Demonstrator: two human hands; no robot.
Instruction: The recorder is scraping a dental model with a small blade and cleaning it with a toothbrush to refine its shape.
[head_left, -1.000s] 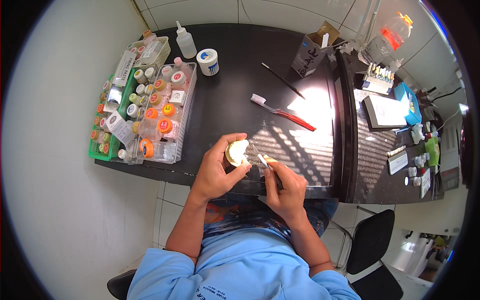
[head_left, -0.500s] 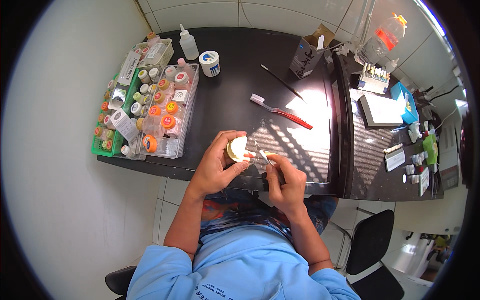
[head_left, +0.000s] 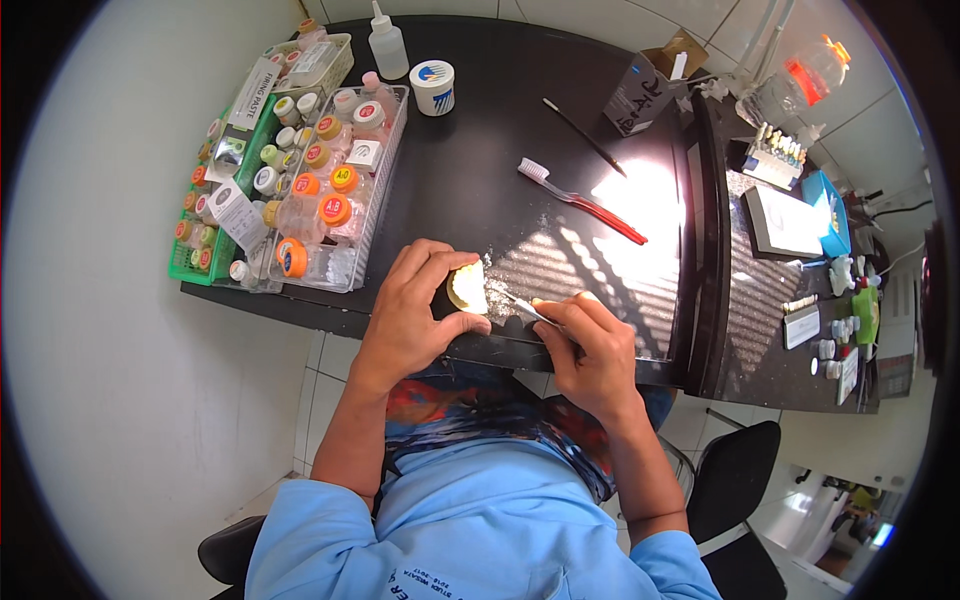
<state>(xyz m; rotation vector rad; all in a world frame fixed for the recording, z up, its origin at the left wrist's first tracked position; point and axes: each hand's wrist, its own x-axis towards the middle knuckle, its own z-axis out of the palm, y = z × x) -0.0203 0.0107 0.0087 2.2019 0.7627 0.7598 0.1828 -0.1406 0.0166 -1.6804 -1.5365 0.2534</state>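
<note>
My left hand [head_left: 410, 305] grips a small cream-yellow dental cast [head_left: 466, 287] just above the near edge of the black table, thumb below it and fingers over its top. My right hand [head_left: 592, 350] is closed round a slim metal carving knife [head_left: 530, 308], its handle mostly hidden in the fingers. The knife's tip points left toward the cast, a little apart from it, among white crumbs [head_left: 497, 272] scattered on the table.
A toothbrush [head_left: 590, 205] with a red handle and a thin brush [head_left: 585, 138] lie beyond my hands. Baskets of capped bottles [head_left: 345, 250] stand at left, near a white tub [head_left: 433, 88] and a squeeze bottle [head_left: 388, 45]. A dark box [head_left: 640, 95] stands at back right.
My hands have drawn apart, the right moving away from the cast with the knife. The cast and the knife tip sit lower, by the crumbs. The whole view has shifted slightly.
</note>
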